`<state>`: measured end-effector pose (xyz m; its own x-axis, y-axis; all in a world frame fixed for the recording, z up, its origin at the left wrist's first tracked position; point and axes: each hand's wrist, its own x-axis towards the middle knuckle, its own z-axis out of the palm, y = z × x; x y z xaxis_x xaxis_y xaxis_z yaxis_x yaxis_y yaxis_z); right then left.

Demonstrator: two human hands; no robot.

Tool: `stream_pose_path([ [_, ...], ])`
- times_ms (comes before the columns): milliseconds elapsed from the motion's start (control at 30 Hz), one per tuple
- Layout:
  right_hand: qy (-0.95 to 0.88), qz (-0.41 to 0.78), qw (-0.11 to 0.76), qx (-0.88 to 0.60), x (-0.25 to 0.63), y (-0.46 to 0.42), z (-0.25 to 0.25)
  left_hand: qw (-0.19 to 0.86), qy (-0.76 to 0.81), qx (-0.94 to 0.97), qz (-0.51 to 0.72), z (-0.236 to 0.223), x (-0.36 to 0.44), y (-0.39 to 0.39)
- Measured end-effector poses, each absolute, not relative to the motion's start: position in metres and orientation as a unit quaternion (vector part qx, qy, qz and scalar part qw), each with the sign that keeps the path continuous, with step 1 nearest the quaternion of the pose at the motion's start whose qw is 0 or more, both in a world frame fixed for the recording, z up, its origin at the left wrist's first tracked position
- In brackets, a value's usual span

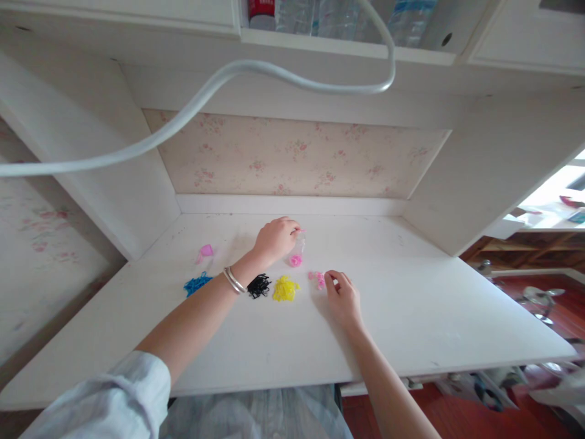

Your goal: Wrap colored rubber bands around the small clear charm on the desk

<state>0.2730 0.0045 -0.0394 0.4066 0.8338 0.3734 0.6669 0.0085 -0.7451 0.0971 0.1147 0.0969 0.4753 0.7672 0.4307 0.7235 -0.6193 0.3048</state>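
My left hand [276,236] is closed at the upper end of a small clear container [300,245], its fingertips pinched at the rim. Bright pink pieces [296,261] fill the container's bottom. Just right of a small scatter of pink pieces [317,279] is my right hand [343,299], thumb and fingers pinched together over the pile's edge. Whatever lies between those fingertips is too small to make out. Close by are a yellow pile [286,289] of small pieces and a black pile [259,286] of little bands, partly behind my left forearm.
A blue pile [196,284] and a pink plastic piece [207,250] lie on the white desk [411,305] at the left. A thick white cable [256,66] crosses in front of the upper shelf, where plastic bottles [338,19] stand. Side panels and a floral back wall [297,155] enclose the desk.
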Motion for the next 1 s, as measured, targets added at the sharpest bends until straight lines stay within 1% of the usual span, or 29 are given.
stream_pose_path([
  [267, -0.543, 0.089, 0.462, -0.695, 0.273, 0.003, -0.037, 0.048, 0.464, 0.858, 0.213, 0.083, 0.103, 0.128],
  [600, -0.543, 0.089, 0.463, -0.694, 0.273, 0.003, -0.038, 0.064, 0.444, 0.866, 0.222, 0.081, 0.098, 0.128],
  [733, -0.543, 0.089, 0.462, -0.695, 0.274, 0.002, -0.038, 0.102, 0.426, 0.858, 0.269, 0.073, 0.093, 0.115],
  [867, -0.525, 0.11, 0.47, -0.701, 0.274, 0.001, -0.038, 0.169, 0.395, 0.847, 0.314, 0.054, 0.092, 0.077],
  [933, -0.485, 0.154, 0.496, -0.704, 0.274, 0.001, -0.038, 0.216, 0.375, 0.844, 0.317, 0.04, 0.095, 0.053],
  [1000, -0.42, 0.218, 0.546, -0.691, 0.276, 0.004, -0.037, 0.268, 0.349, 0.849, 0.291, 0.024, 0.1, 0.033],
])
